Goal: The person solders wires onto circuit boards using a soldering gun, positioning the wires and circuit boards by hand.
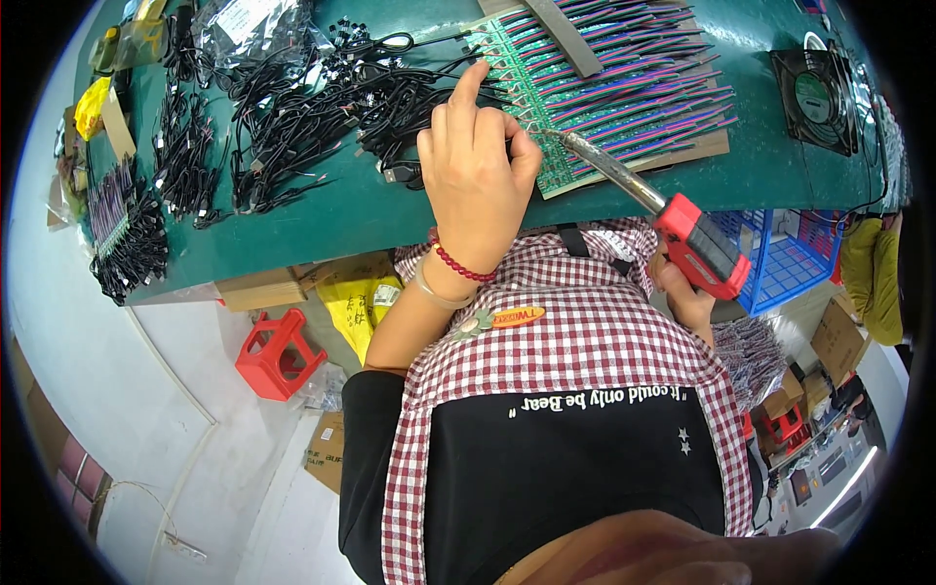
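A red and black soldering gun is gripped in my right hand, its metal barrel slanting up to the left. Its tip meets the left part of a green circuit board panel near a row of wire joints. At the panel's left edge is my left hand, index finger stretched along the joints and the other fingers curled under. What those curled fingers hold is hidden. Black cables run from the left to the panel's edge. Rows of thin coloured wires extend from its right side.
A grey bar lies across the wires. Cable bundles and a clear plastic bag cover the green table's left side. A black fan stands at the right. Below are a blue crate and a red stool.
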`<state>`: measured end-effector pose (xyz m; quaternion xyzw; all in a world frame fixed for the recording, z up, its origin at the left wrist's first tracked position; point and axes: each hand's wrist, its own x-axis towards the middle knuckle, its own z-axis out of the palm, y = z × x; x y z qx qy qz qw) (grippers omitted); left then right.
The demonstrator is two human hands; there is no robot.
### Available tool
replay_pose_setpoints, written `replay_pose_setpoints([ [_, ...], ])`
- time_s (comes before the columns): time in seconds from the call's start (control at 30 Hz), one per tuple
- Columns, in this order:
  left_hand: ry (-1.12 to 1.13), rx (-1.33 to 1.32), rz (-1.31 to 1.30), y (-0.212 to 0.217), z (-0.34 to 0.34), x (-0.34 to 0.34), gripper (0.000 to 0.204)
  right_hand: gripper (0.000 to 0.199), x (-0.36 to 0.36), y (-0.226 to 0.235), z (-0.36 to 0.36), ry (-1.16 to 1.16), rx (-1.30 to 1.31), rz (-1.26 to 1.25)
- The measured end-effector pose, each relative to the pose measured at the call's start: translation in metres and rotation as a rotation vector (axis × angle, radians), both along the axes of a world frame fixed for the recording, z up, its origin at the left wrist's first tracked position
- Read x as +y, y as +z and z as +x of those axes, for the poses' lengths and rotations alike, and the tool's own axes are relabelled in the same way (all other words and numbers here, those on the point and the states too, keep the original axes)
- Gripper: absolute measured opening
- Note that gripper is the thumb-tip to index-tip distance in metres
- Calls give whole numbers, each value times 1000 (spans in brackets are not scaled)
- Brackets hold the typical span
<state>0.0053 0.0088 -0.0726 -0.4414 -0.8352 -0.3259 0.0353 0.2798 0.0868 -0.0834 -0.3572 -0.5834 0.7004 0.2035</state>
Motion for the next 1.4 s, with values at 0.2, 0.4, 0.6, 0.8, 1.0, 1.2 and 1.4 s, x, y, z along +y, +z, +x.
replay_pose_setpoints([
  [0.2,9,82,27,-8,1,1,15,25,-2,4,-1,3,-34,1],
  [0.4,14,89,28,-7,1,1,15,23,-1,0,4,7,-18,6],
  [0.6,23,98,30,-9,2,2,14,23,1,0,4,27,-17,-2],
  [0.8,21,96,32,-8,3,1,14,29,0,5,-2,11,34,-20],
  [1.0,18,99,30,-8,2,3,14,30,4,5,-4,22,53,-24],
  [1.2,10,78,16,-2,2,-2,14,26,5,12,-18,-24,128,-68],
  [1.4,11,-38,-6,16,5,-12,13,39,6,13,-29,-49,192,-6],
])
